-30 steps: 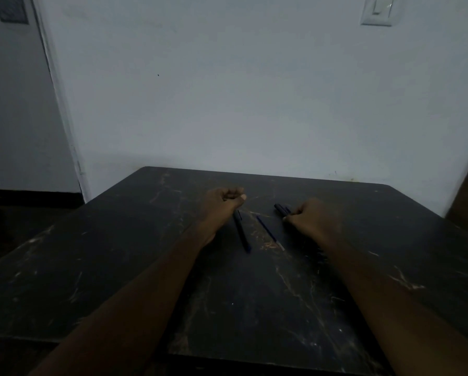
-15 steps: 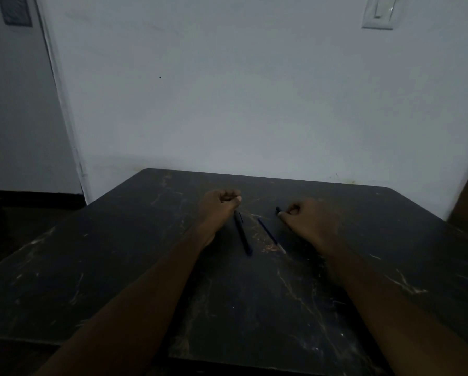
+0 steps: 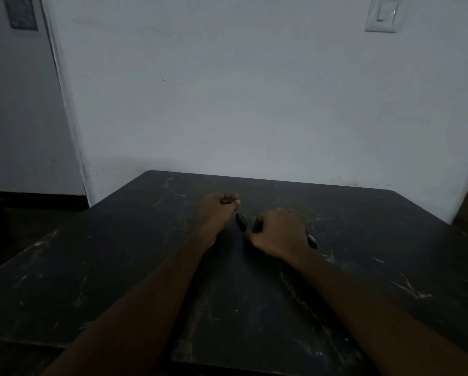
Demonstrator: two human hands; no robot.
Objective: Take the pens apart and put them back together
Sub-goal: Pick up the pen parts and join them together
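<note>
On the dark scratched table [image 3: 254,308], my left hand [image 3: 223,203] rests as a closed fist with nothing visible in it. Just right of it lies a black pen [image 3: 241,221], pointing toward me; its near end disappears under my right hand [image 3: 277,232]. That hand's fingers are curled, knuckles up, with the fingertips at the pen's near end. A dark pen part [image 3: 311,241] with a small glint pokes out from the hand's right side, apparently held in the fist. The thin refill seen earlier is hidden beneath this hand.
The table's far edge meets a pale wall [image 3: 254,104] with a light switch [image 3: 382,14] at the upper right. A door frame [image 3: 64,104] stands at the left. The room is dim.
My right hand slid left and toward me, covering the thin refill and the pen's near end. The dark part now sticks out on its right side. My left fist barely moved.
</note>
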